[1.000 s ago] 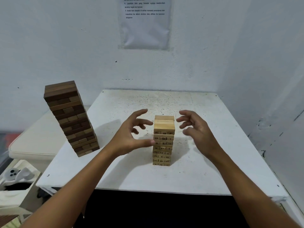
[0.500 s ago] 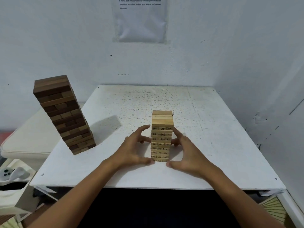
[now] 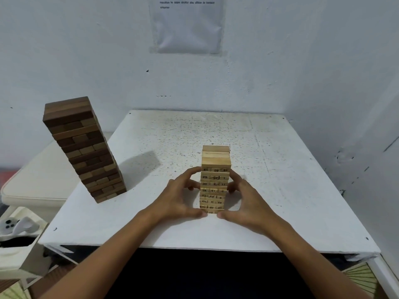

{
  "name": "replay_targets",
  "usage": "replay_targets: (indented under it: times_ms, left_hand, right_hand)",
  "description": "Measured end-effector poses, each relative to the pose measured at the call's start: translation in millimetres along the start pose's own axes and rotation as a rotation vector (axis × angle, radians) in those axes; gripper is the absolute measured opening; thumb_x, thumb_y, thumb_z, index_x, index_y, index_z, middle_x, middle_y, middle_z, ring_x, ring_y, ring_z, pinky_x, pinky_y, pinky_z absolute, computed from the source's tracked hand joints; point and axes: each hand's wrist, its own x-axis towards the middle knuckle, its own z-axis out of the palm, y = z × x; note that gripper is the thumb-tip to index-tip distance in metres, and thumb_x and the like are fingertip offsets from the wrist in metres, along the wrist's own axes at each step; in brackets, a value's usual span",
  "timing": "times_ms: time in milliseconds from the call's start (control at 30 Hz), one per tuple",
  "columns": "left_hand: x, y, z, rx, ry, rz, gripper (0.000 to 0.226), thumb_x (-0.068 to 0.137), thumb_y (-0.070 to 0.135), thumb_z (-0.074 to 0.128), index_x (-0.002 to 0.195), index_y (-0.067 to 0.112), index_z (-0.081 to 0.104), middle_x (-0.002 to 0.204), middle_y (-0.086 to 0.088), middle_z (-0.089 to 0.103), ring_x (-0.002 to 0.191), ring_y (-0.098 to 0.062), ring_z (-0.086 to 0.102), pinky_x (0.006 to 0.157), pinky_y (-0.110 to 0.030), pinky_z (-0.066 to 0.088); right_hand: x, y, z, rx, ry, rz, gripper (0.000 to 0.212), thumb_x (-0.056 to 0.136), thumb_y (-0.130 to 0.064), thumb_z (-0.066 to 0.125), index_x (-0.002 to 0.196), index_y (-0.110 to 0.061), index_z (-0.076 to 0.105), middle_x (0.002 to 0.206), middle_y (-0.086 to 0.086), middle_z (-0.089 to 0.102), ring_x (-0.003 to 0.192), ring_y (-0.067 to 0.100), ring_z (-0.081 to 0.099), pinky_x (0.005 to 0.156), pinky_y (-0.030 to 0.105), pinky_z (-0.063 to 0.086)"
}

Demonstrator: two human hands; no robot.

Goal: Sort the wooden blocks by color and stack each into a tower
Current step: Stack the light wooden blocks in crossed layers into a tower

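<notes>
The left hand (image 3: 180, 198) and the right hand (image 3: 248, 202) cupped the light tower (image 3: 214, 180) from either side, near the front middle of the table (image 3: 280, 190). The left hand's fingers curled against the tower's left face about halfway up, and its thumb lay along the tabletop with the tip at the tower's near left bottom corner. The right hand mirrored it: fingers curled against the right face at mid height, thumb flat on the table with its tip at the near right bottom corner. The two thumb tips sat close together just in front of the bottom layer. Both hands held the tower between them; how hard they pressed could not be told.

The light tower stood upright, made of pale blocks in crossed layers. Black numbers showed on the block ends facing the camera in the lower layers; the top few layers showed plain long sides. The topmost layer looked narrower than the ones below.

Well to the left, at the table's left edge, stood the dark tower (image 3: 84, 149), taller than the light one and apart from both hands. It was built of dark brown blocks with some mid-brown ends among them, and it appeared to lean in this wide view. Its shadow fell to the right across the speckled white tabletop.

Beyond the table, a sheet (image 3: 186, 24) with printed text hung on the white wall. Left of the table sat a cream cushion (image 3: 32, 186), and at the lower left edge lay a white controller (image 3: 13, 225).
</notes>
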Motion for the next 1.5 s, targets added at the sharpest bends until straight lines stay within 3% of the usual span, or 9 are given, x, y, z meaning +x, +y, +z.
replay_targets:
  times_ms: [200,333,400,500,633,833,1067,1300,1500]
  left_hand:
    - [0.4,-1.7,0.4,-0.028,-0.025,0.025,0.090,0.061,0.021,0.086,0.138,0.037,0.041,0.105,0.010,0.068,0.105,-0.002,0.059,0.091,-0.027,0.046]
    - [-0.6,-0.7,0.5,-0.025,-0.023,0.030,0.094,0.059,0.019,0.091,0.138,0.034,0.042,0.099,0.020,0.064,0.103,0.005,0.057,0.085,-0.010,0.041]
    - [-0.5,0.6,1.1,-0.021,-0.010,0.033,0.099,0.058,0.020,0.093,0.136,0.042,0.038,0.101,0.022,0.064,0.104,0.005,0.057,0.084,-0.008,0.040]
    - [-0.1,2.8,2.7,-0.014,0.010,0.027,0.102,0.056,0.025,0.094,0.133,0.053,0.033,0.107,0.020,0.064,0.105,0.005,0.058,0.090,-0.017,0.045]
    - [0.3,4.4,5.6,-0.030,0.014,0.024,0.102,0.056,0.026,0.093,0.138,0.044,0.035,0.111,0.015,0.067,0.108,-0.003,0.061,0.096,-0.035,0.050]
    - [2.7,4.6,8.4,-0.058,0.017,0.031,0.098,0.059,0.018,0.090,0.138,0.039,0.038,0.111,0.012,0.069,0.108,-0.009,0.063,0.094,-0.044,0.051]
    - [4.1,2.1,10.2,-0.079,0.022,0.008,0.099,0.057,0.023,0.088,0.139,0.041,0.034,0.107,0.002,0.070,0.107,-0.015,0.064,0.092,-0.047,0.052]
    - [6.0,-1.0,12.0,-0.099,0.037,-0.013,0.105,0.055,0.023,0.089,0.142,0.038,0.032,0.104,0.004,0.071,0.106,-0.017,0.064,0.088,-0.047,0.054]
    - [7.9,-1.3,12.1,-0.097,0.045,-0.018,0.106,0.054,0.021,0.090,0.142,0.038,0.033,0.101,0.009,0.070,0.103,-0.015,0.064,0.085,-0.046,0.056]
  right_hand:
    - [0.7,0.6,0.0,0.016,0.002,0.001,0.108,0.066,-0.036,0.087,0.148,-0.047,0.018,0.111,-0.022,0.054,0.107,-0.004,0.049,0.090,0.020,0.043]
    - [1.4,2.1,-1.0,0.017,-0.016,0.012,0.108,0.066,-0.038,0.087,0.146,-0.053,0.015,0.111,-0.029,0.050,0.109,-0.007,0.047,0.087,0.017,0.041]
    - [1.6,2.6,-0.8,0.019,-0.017,0.014,0.108,0.066,-0.038,0.087,0.145,-0.055,0.014,0.110,-0.030,0.050,0.109,-0.008,0.047,0.085,0.014,0.040]
    - [1.9,2.6,-0.4,0.015,-0.010,0.011,0.109,0.066,-0.038,0.087,0.145,-0.053,0.014,0.109,-0.027,0.052,0.107,-0.008,0.049,0.084,0.012,0.040]
    - [2.1,2.5,0.8,0.015,-0.005,-0.001,0.110,0.066,-0.037,0.086,0.148,-0.050,0.014,0.109,-0.025,0.052,0.107,-0.006,0.049,0.086,0.014,0.041]
    - [2.9,3.4,1.3,0.027,0.003,-0.028,0.108,0.066,-0.035,0.086,0.148,-0.047,0.017,0.108,-0.027,0.052,0.107,-0.006,0.049,0.086,0.013,0.042]
    - [5.5,6.4,5.4,0.018,0.017,-0.024,0.110,0.065,-0.037,0.087,0.146,-0.051,0.014,0.106,-0.026,0.053,0.104,-0.010,0.050,0.079,0.006,0.040]
    - [7.5,5.8,6.6,0.018,0.024,-0.030,0.109,0.065,-0.037,0.087,0.139,-0.061,0.010,0.110,-0.023,0.054,0.105,-0.012,0.047,0.075,0.003,0.040]
    - [9.6,7.2,5.8,0.024,0.028,-0.040,0.108,0.066,-0.036,0.086,0.145,-0.051,0.014,0.116,-0.016,0.056,0.105,-0.007,0.051,0.077,0.004,0.041]
